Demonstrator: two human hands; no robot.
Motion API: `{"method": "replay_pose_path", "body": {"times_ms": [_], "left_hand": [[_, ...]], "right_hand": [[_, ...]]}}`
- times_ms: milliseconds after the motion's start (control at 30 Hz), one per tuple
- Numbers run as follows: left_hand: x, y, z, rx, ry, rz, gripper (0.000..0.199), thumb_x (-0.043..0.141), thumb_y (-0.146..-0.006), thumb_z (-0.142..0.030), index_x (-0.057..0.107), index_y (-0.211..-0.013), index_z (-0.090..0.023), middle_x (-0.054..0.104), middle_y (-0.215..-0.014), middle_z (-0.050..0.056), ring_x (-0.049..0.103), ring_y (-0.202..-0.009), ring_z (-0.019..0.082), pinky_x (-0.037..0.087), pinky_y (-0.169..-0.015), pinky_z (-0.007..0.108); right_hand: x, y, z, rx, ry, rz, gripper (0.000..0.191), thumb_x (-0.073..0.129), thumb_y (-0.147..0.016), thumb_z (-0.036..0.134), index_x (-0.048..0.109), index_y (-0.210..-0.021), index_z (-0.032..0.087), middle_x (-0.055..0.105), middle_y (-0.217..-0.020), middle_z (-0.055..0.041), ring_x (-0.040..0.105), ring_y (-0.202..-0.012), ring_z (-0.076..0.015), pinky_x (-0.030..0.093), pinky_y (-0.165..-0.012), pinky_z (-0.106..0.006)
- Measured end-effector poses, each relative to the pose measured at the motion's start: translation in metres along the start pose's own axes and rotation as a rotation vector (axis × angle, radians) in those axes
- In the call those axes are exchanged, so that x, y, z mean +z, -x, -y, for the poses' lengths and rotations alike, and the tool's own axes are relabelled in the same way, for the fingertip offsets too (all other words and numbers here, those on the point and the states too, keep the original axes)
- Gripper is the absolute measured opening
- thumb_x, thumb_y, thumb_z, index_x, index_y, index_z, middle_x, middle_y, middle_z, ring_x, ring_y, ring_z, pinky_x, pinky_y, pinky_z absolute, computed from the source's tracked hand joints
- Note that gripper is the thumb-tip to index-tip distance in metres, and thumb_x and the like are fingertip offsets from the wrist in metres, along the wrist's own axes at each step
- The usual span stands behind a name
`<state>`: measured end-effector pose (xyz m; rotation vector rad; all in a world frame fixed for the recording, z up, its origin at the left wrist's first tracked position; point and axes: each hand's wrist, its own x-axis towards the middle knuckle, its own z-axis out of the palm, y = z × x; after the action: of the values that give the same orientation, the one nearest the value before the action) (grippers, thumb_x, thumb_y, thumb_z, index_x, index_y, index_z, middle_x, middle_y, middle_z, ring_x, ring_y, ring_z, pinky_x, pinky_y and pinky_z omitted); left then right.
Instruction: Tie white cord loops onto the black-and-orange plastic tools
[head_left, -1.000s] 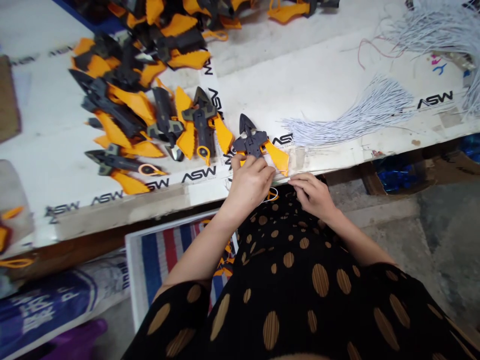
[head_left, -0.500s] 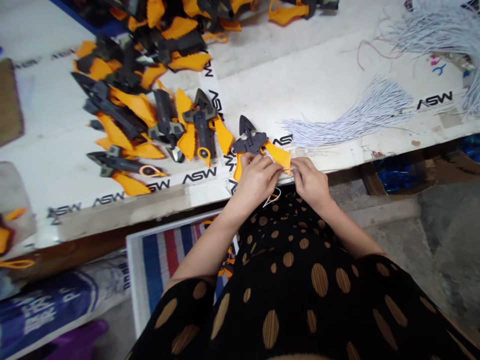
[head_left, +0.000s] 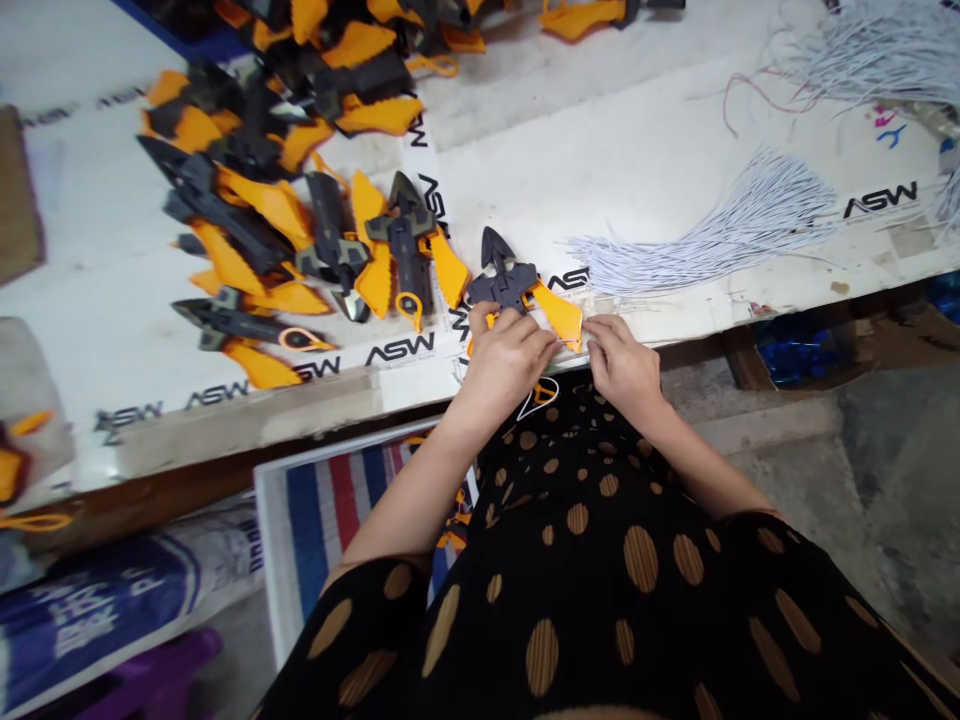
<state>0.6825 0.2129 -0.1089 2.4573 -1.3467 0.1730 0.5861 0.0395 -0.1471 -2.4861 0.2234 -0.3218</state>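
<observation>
At the table's front edge lies a dark grey and orange toy (head_left: 504, 284), its pointed tip away from me. My left hand (head_left: 504, 352) rests over its lower part, fingers bent and pressed together near a thin white string (head_left: 538, 398) that loops below the edge. On the other side, my right hand (head_left: 621, 358) is closed in a pinch beside the tip of the toy's right orange wing (head_left: 561, 315). A stretch of the string seems to run between the two hands across the wing. The toy's lower middle is hidden by my left fingers.
Several similar toys (head_left: 409, 245) lie to the left, with a pile of them (head_left: 247, 120) behind. A bundle of white strings (head_left: 705, 245) lies at the right on the white table (head_left: 525, 150). Below the edge is a striped bag (head_left: 322, 520).
My left hand has shifted slightly left and its fingers have uncovered more of the orange wing. The white loop below it hangs a little further left and looks larger.
</observation>
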Motion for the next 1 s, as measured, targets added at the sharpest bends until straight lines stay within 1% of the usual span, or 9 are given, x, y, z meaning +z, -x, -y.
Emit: {"method": "replay_pose_path", "body": {"times_ms": [233, 367, 567, 667, 767, 933, 1000], "left_hand": [[0.000, -0.005, -0.003, 0.052, -0.026, 0.025, 0.021, 0.055, -0.102, -0.029, 0.074, -0.097, -0.023, 0.068, -0.082, 0.005, 0.057, -0.088, 0.025, 0.035, -0.102, 0.053], [0.001, -0.008, -0.007, 0.045, 0.003, 0.022, 0.021, 0.054, -0.101, -0.025, 0.073, -0.094, -0.022, 0.069, -0.083, 0.005, 0.058, -0.088, 0.025, 0.035, -0.101, 0.052], [0.012, -0.009, -0.012, -0.026, 0.018, -0.023, 0.021, 0.054, -0.099, -0.022, 0.068, -0.083, -0.019, 0.068, -0.079, 0.005, 0.059, -0.085, 0.025, 0.036, -0.099, 0.050], [0.014, -0.008, -0.011, 0.013, 0.023, -0.010, 0.021, 0.054, -0.099, -0.021, 0.067, -0.083, -0.019, 0.068, -0.079, 0.004, 0.058, -0.085, 0.024, 0.036, -0.101, 0.049], [0.013, -0.008, -0.010, 0.037, 0.035, -0.003, 0.020, 0.054, -0.100, -0.022, 0.067, -0.084, -0.020, 0.068, -0.079, 0.003, 0.059, -0.085, 0.023, 0.036, -0.101, 0.047], [0.015, -0.012, -0.011, -0.067, 0.097, -0.021, 0.021, 0.053, -0.100, -0.024, 0.069, -0.087, -0.020, 0.070, -0.083, 0.005, 0.060, -0.087, 0.024, 0.037, -0.099, 0.048], [0.016, -0.014, -0.012, -0.082, 0.097, -0.014, 0.023, 0.052, -0.100, -0.024, 0.070, -0.086, -0.019, 0.070, -0.083, 0.007, 0.060, -0.087, 0.026, 0.037, -0.098, 0.049]], "right_hand": [[-0.003, 0.001, 0.003, 0.026, 0.073, 0.077, 0.037, 0.045, -0.101, 0.024, 0.062, -0.134, 0.021, 0.065, -0.138, -0.0056, 0.070, -0.106, -0.0188, 0.056, -0.074, -0.025], [-0.002, 0.001, 0.003, 0.032, 0.098, 0.091, 0.039, 0.045, -0.101, 0.024, 0.060, -0.137, 0.021, 0.063, -0.140, -0.0065, 0.070, -0.108, -0.0196, 0.056, -0.075, -0.026], [-0.001, 0.002, 0.002, 0.014, 0.061, 0.058, 0.037, 0.047, -0.101, 0.024, 0.062, -0.135, 0.021, 0.065, -0.137, -0.0059, 0.070, -0.107, -0.0193, 0.057, -0.075, -0.026], [-0.001, 0.002, 0.001, 0.005, 0.036, 0.022, 0.036, 0.048, -0.100, 0.024, 0.063, -0.133, 0.021, 0.067, -0.135, -0.0059, 0.071, -0.104, -0.0190, 0.057, -0.075, -0.025], [-0.001, 0.002, 0.001, 0.004, 0.028, 0.020, 0.035, 0.048, -0.100, 0.024, 0.064, -0.132, 0.021, 0.067, -0.135, -0.0061, 0.071, -0.104, -0.0191, 0.057, -0.074, -0.025], [0.000, 0.002, 0.002, 0.013, 0.053, 0.038, 0.036, 0.048, -0.101, 0.024, 0.062, -0.134, 0.021, 0.065, -0.137, -0.0056, 0.071, -0.106, -0.0195, 0.058, -0.074, -0.027], [0.000, 0.002, 0.002, 0.015, 0.063, 0.041, 0.036, 0.048, -0.101, 0.024, 0.062, -0.134, 0.021, 0.065, -0.138, -0.0058, 0.071, -0.106, -0.0195, 0.059, -0.075, -0.027]]}}
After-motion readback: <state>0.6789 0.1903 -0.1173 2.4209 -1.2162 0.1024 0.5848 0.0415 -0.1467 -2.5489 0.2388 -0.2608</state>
